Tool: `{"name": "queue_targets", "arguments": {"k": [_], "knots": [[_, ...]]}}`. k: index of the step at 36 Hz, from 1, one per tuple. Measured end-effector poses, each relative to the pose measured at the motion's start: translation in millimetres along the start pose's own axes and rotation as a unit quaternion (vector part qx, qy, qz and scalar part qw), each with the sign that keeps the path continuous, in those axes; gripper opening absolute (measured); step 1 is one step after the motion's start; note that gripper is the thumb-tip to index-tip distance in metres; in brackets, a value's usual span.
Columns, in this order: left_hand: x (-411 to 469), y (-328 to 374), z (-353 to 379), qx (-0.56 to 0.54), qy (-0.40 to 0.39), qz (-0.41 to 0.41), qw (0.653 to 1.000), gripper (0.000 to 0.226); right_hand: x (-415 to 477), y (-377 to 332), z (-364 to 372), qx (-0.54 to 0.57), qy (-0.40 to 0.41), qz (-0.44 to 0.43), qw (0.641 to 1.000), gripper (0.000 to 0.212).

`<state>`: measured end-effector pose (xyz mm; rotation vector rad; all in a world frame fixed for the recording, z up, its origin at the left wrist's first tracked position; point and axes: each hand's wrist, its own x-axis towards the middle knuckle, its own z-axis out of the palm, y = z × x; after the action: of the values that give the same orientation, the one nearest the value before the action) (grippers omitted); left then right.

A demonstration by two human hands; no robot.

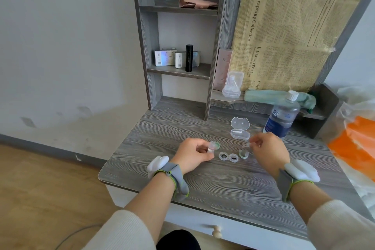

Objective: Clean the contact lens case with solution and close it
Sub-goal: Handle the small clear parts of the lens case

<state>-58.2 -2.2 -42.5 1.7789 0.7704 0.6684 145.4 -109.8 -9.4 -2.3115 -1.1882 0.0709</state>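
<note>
A clear double-well contact lens case (228, 156) lies open on the grey desk (162, 136) between my hands, a dark ring in each well. My left hand (192, 154) is closed around a small whitish piece, with a green cap (276, 145) at its fingertips. A second green cap (243, 154) rests on the desk just right of the case. My right hand (267, 148) pinches small clear tweezers (248, 144) above that cap. The solution bottle (282, 116), blue label and white lid, stands upright behind my right hand.
An open clear accessory box (240, 129) sits behind the case. A shelf unit (178, 46) with boxes and a black tube stands at the back. A green cloth (261, 95) lies on a low shelf. Orange-and-white bags (357, 144) crowd the desk's right edge.
</note>
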Motion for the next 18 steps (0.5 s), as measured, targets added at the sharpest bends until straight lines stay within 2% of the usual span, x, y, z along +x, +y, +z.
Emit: {"name": "queue_targets", "arguments": {"k": [11, 15, 18], "knots": [[1.7, -3.0, 0.0, -0.009, -0.007, -0.009, 1.000, 0.029, -3.0, 9.2, 4.8, -0.010, -0.035, 0.019, 0.999, 0.014], [2.3, -4.1, -0.4, -0.007, -0.006, -0.006, 1.000, 0.030, -4.1, 8.8, 4.4, -0.001, -0.005, 0.009, 1.000, 0.017], [2.3, -3.8, 0.8, -0.012, -0.004, -0.004, 1.000, 0.028, -5.5, 5.4, 2.6, 0.026, 0.011, -0.013, 1.000, 0.011]]}}
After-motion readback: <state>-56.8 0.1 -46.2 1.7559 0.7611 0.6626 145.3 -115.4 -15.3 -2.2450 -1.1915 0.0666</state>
